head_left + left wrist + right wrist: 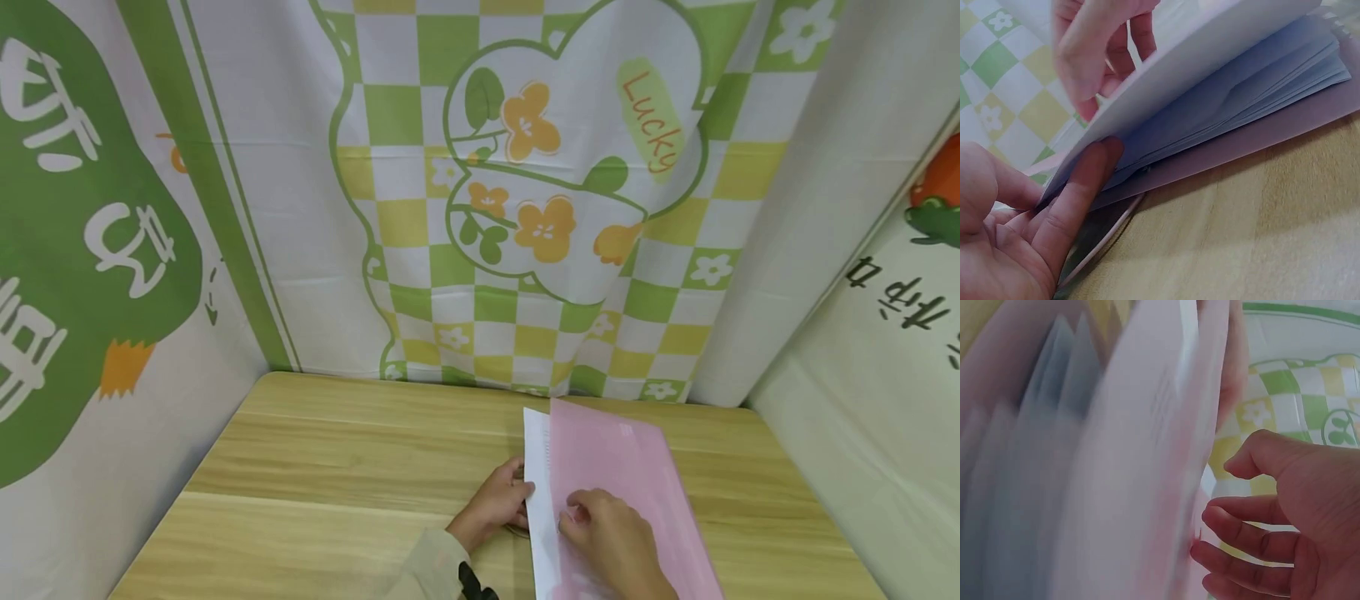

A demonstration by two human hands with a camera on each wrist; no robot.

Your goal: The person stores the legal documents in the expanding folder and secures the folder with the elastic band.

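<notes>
A pink folder (622, 458) lies open at an angle on the right half of the table. White sheets (537, 454) stick out along its left side. My left hand (493, 505) pinches their left edge, thumb on one side and fingers on the other. In the left wrist view, several bluish-looking papers (1254, 94) are fanned beneath the lifted white sheet. My right hand (618, 533) hovers over or lightly touches the pink cover, its fingers loosely bent and gripping nothing. The right wrist view shows those fingertips right beside the cover's edge.
The wooden table (337, 442) ends at a printed checkered curtain (540, 208) at the back. More cloth walls hang at the left (82, 250) and right (870, 375). A thin pale cord (1107, 240) loops on the table beneath my left hand.
</notes>
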